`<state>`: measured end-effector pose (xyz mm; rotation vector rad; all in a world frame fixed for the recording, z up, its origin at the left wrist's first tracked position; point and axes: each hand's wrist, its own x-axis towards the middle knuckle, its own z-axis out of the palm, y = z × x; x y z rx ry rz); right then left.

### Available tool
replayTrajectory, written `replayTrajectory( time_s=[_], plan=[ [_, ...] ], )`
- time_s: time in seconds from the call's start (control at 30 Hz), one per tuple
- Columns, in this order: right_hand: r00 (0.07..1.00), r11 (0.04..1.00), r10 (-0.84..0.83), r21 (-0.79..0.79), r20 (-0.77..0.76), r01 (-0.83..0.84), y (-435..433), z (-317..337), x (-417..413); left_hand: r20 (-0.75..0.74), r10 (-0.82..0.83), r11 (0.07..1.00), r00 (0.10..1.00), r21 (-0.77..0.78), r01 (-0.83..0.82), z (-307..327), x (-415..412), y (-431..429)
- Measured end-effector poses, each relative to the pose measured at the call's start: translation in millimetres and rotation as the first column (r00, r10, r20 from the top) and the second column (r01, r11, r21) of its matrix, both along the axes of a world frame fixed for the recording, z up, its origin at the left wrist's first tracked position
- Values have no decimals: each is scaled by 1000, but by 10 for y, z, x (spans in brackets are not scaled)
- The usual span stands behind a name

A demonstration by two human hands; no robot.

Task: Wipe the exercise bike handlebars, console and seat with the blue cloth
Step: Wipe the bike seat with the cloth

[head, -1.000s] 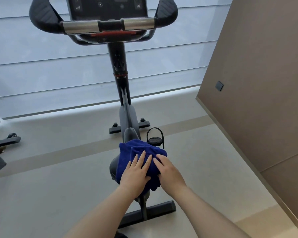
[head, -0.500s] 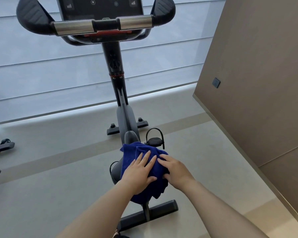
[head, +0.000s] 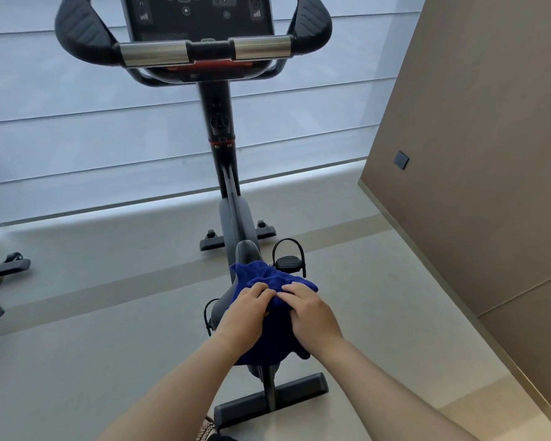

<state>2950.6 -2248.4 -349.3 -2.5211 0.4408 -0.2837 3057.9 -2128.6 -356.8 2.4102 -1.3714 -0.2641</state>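
Note:
The exercise bike stands in front of me, its dark console and black handlebars with silver grips at the top of the view. The blue cloth is draped over the dark seat, hiding most of it. My left hand and my right hand rest side by side on the cloth, fingers curled and bunching the fabric between them. The seat's nose pokes out beyond the cloth.
A brown wall runs close along the right. Window blinds fill the back. Part of another machine sits at the left edge. The bike's rear base bar lies on the pale floor near me.
Both hands went from lying flat on the cloth to curled fingers that gather the fabric. The view tilted up, showing more of the console.

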Motion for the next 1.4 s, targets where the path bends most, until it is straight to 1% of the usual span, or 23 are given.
replayTrajectory(
  time_s=[0.07, 0.13, 0.23, 0.3, 0.6, 0.73, 0.87, 0.93, 1.03, 1.1, 1.23, 1.4],
  plan=[
    [1000, 999, 26, 25, -3, -25, 94, 16, 116, 33, -2, 1000, 999, 17, 1, 34, 116, 101],
    [996, 996, 76, 51, -40, -74, 186, 22, 233, 54, 19, 999, 998, 47, -21, 66, 231, 241],
    [986, 988, 133, 89, -104, -124, 340, 11, 364, 47, 88, 991, 995, 93, -92, 83, 326, 442],
    [983, 988, 142, 82, -116, -133, 421, -7, 400, 36, 117, 986, 992, 114, -121, 83, 314, 525],
    [973, 978, 204, 75, -108, -197, 416, 1, 194, 15, 271, 960, 962, 72, -272, 72, -36, 603],
    [960, 965, 263, 47, -97, -259, 474, -42, 55, 0, 317, 945, 948, 86, -316, 46, -204, 692],
    [953, 958, 279, -38, -114, -285, 505, -74, 28, 9, 335, 938, 942, 87, -334, 30, -258, 752],
    [956, 958, 263, -80, -133, -275, 524, -98, 57, -26, 329, 940, 944, 104, -325, 28, -226, 752],
    [958, 959, 233, -125, -166, -255, 566, -147, 134, -69, 278, 943, 958, 209, -258, -18, -157, 729],
    [958, 960, 222, -132, -183, -248, 587, -178, 194, -73, 247, 942, 966, 252, -222, -63, -96, 715],
    [944, 958, 241, -102, -224, -268, 559, -188, 272, -30, 143, 949, 989, 286, -129, -128, 92, 713],
    [925, 959, 265, -21, -273, -281, 499, -146, 309, -74, -30, 941, 997, 335, 53, -182, 380, 746]
  ],
)
